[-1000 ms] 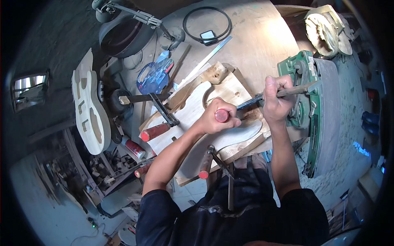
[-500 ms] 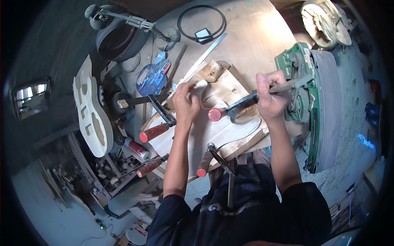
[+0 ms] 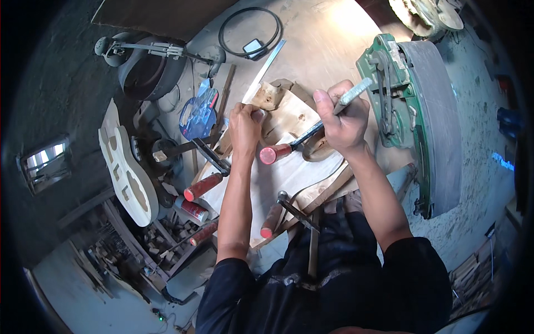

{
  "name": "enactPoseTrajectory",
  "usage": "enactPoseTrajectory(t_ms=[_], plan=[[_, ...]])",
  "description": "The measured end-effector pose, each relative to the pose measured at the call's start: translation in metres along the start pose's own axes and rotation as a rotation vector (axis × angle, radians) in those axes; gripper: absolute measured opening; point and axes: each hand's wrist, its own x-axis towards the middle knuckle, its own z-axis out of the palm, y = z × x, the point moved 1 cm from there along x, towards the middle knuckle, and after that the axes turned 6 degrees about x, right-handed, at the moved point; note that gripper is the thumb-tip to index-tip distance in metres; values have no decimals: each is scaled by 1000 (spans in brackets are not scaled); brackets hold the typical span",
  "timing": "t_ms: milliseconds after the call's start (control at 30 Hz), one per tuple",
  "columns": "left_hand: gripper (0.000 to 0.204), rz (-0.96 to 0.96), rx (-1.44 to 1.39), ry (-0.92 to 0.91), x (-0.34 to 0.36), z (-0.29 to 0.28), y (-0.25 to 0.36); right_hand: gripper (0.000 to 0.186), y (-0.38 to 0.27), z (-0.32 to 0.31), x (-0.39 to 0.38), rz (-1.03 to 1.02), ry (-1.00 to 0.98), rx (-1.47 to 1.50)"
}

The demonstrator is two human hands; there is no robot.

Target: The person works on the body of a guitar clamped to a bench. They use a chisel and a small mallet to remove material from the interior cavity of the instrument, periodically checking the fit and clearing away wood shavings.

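A bar clamp with a red handle [image 3: 276, 153] is in my right hand [image 3: 346, 119], whose fingers wrap round its metal bar. The clamp slants over the wood, handle toward the middle. My left hand [image 3: 245, 127] is closed, fingers curled down at the far left edge of a pale guitar body blank [image 3: 295, 175]; whatever lies under the fingers is hidden. Beside the left wrist a second bar clamp [image 3: 203, 187] grips the blank's left side. A third clamp [image 3: 271, 220] sits on its near edge, bar hanging down. A rough wood block [image 3: 268, 96] lies just beyond my left hand.
A green belt sander [image 3: 389, 106] stands to the right. At the left leans a routed guitar body [image 3: 127, 172], near a red can [image 3: 192, 209]. On the table [image 3: 320, 50] lie a coiled black cable [image 3: 222, 33], a metal ruler [image 3: 267, 67] and a blue guitar-shaped piece [image 3: 198, 116].
The view has shifted, so most things sit differently in it. My right hand has tilted the clamp and brought it closer to my left hand, which stays by the blank's edge.
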Motion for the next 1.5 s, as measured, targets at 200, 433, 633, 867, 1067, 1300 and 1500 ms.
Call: enactPoseTrajectory(t_ms=[200,433,633,867,1067,1300,1500], plan=[[24,-50,-58,-145,14,-4,-9,19,5,-5,-2,37,-54,-21],[51,-414,-501,-492,35,4,-37,19,0,-3,2,18,-30,-23],[52,-359,-390,-515,48,1,-42,19,7,-2,-1,33,-22,19],[51,-270,-165,-507,54,-6,-34,19,5,-4,1,42,-34,45],[51,-315,-142,-526,54,-7,-36,19,2,-3,2,39,-26,14],[65,-289,-121,-296,30,-19,-22,18,-3,-3,1,88,-4,-31],[49,-76,-268,80,-28,-28,-37,23,-18,-4,1,80,-72,-31]])
